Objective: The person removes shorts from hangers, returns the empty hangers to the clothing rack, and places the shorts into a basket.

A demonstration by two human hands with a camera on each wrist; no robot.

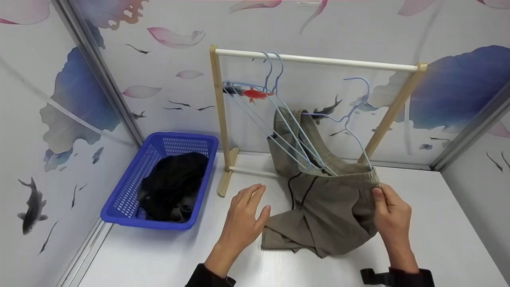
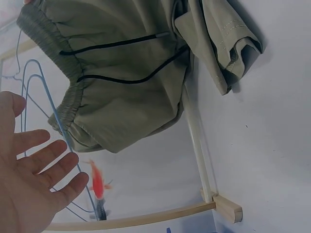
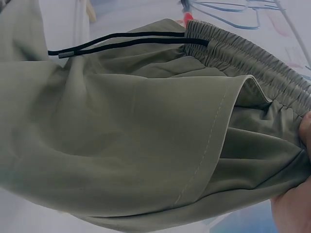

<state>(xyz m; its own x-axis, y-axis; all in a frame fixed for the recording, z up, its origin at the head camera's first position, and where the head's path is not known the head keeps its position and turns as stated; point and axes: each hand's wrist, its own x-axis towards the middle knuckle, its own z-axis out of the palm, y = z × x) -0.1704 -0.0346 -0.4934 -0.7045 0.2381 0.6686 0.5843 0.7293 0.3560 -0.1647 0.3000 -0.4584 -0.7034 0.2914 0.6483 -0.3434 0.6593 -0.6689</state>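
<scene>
The right hand [image 1: 392, 217] pinches the elastic waistband of olive shorts [image 1: 330, 207], whose legs rest crumpled on the white table [image 1: 438, 239]. The left hand [image 1: 243, 219] hovers spread and holding nothing, just beside the fabric. The shorts look light, soft and floppy; the gathered waistband seems the firmest hold. Blue wire hangers [image 1: 295, 131] thread through the waistband below a wooden rack [image 1: 318, 59]. A blue basket [image 1: 131, 191] holds dark clothing. No labels or writing are legible.

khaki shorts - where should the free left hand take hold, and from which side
Grip the elastic waistband of the khaki shorts at its left end, coming from the left: the right hand already pinches the right end, and the open left hand hovers beside it.
</scene>
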